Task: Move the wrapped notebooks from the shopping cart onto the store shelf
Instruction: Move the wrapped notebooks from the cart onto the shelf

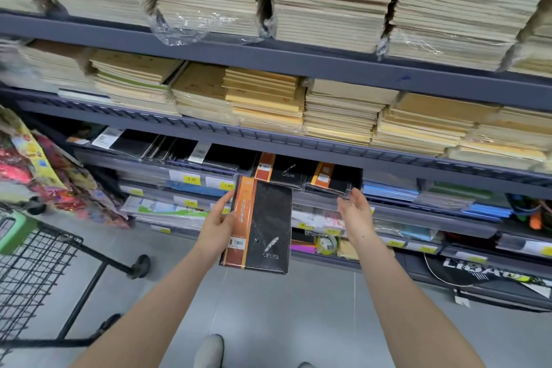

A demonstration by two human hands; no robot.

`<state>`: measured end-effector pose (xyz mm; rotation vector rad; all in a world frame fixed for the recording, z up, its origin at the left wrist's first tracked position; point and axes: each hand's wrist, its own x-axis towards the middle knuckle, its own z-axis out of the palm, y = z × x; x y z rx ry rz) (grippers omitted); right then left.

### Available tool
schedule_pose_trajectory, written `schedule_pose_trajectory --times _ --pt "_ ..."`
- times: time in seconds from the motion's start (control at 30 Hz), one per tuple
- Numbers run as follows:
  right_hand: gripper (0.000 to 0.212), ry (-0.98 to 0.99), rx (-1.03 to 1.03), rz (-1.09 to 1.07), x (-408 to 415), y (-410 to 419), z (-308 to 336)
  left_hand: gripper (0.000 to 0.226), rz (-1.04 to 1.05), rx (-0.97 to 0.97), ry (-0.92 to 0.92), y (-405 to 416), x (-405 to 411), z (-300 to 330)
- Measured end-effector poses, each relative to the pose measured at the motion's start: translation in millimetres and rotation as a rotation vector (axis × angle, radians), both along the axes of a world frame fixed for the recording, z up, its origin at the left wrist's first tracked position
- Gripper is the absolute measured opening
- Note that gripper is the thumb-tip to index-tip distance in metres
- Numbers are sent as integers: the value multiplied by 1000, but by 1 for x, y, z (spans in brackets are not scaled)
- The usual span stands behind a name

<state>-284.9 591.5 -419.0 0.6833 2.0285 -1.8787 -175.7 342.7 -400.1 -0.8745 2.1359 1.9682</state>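
Notebook (263, 224) first: I am carrying a black wrapped one with an orange spine band and a feather print, held upright in the air just in front of the store shelf (298, 145), below the slot where two matching wrapped notebooks (301, 173) are already lying flat. I judge the step in hand to be the placing. To do it well I am thinking of tipping the notebook flat, orange band to the left like its neighbours, and sliding it in on top of or beside that pair without catching the shelf lip or the slick film of the ones under it.

My left hand (219, 225) is gripping the notebook along its orange edge, fingers curled behind the cover and thumb across the front. My right hand (355, 212) is holding nothing; its fingers are relaxed and apart, fingertips reaching up to the front corner of the right-hand shelved notebook, touching it or just short of it, I cannot tell which. I would use that hand to steady the stack as the new one goes in.

Left of the shelf, the wire shopping cart (38, 263) is standing on the floor; its contents are out of my view.
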Motion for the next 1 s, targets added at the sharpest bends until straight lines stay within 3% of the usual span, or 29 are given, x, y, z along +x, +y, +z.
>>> schedule_pose_trajectory --times 0.17,0.37,0.73,1.0 --pt "55 5 3 105 41 3 10 42 4 46 -2 12 -8 6" --pt "35 -190 -147 434 76 -16 19 43 -18 88 37 32 -36 20" --pt "59 -81 -229 229 31 -62 11 48 62 239 11 -13 -39 14" --pt "53 -67 -177 3 -2 -100 12 40 -24 242 7 -36 -47 11"
